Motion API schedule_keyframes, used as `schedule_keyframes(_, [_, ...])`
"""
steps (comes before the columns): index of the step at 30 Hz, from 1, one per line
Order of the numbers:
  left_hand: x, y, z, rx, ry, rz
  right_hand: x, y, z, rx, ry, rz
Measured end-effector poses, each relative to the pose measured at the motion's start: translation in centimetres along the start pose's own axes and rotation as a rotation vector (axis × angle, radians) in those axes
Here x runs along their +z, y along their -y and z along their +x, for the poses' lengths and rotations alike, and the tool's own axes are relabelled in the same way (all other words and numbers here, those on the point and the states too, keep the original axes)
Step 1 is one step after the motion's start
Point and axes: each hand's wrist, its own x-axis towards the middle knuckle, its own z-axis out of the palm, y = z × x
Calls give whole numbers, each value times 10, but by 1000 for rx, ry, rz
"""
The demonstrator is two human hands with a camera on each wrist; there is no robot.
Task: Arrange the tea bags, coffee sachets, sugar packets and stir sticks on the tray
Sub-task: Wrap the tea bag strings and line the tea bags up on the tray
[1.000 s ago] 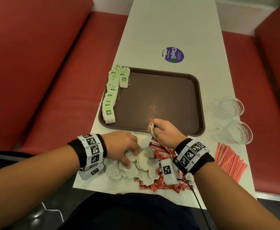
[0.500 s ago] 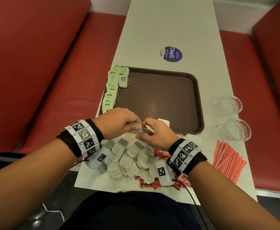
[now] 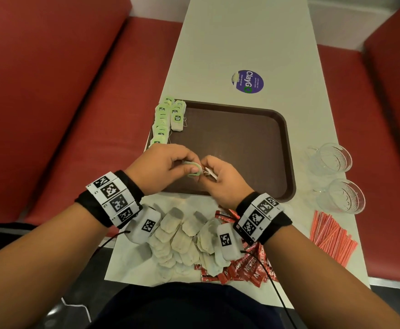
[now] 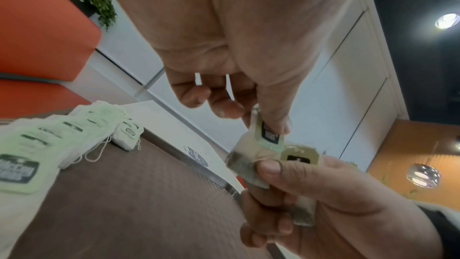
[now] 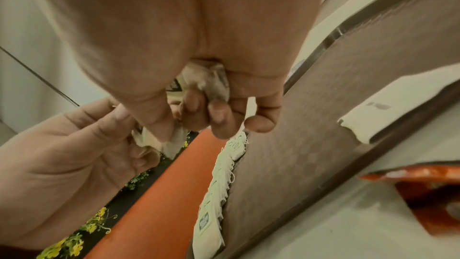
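Note:
Both hands meet over the near edge of the brown tray [image 3: 237,138]. My left hand [image 3: 163,167] pinches a tea bag [image 3: 194,169] by its green tag [image 4: 270,135]. My right hand [image 3: 220,179] holds tea bags [image 4: 248,164] curled in its fingers, one tucked in the palm [image 5: 211,82]. A row of green-tagged tea bags [image 3: 163,122] lines the tray's left edge. Loose tea bags [image 3: 182,236] lie heaped on the table [image 3: 241,32] under my wrists, over red coffee sachets [image 3: 246,269]. Red stir sticks [image 3: 332,236] lie at the near right.
Two empty glass cups [image 3: 334,160] [image 3: 343,195] stand right of the tray. A purple round sticker [image 3: 248,81] is on the table beyond it. Red bench seats [image 3: 75,115] flank the narrow table on both sides.
My left hand lifted from the loose pile and met my right hand over the tray's near edge. Both hands now hold tea bags together, slightly farther over the tray.

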Motion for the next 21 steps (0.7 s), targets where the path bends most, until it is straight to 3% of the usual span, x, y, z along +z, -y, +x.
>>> schedule_keyframes(7, [6, 25, 11, -216, -35, -89, -3, -3, 16, 66, -39, 70])
schedule_keyframes(10, [-2, 43, 37, -310, -140, 12, -6, -5, 21, 103, -80, 50])
schedule_keyframes(13, [-19, 73, 73, -489, -266, 148, -10, -6, 23, 133, -88, 102])
schedule_keyframes(16, [-29, 99, 103, -642, -250, 269, -16, -4, 23, 152, -91, 105])
schedule_keyframes(21, [-24, 111, 132, -708, -136, 435, -26, -5, 22, 137, -82, 87])
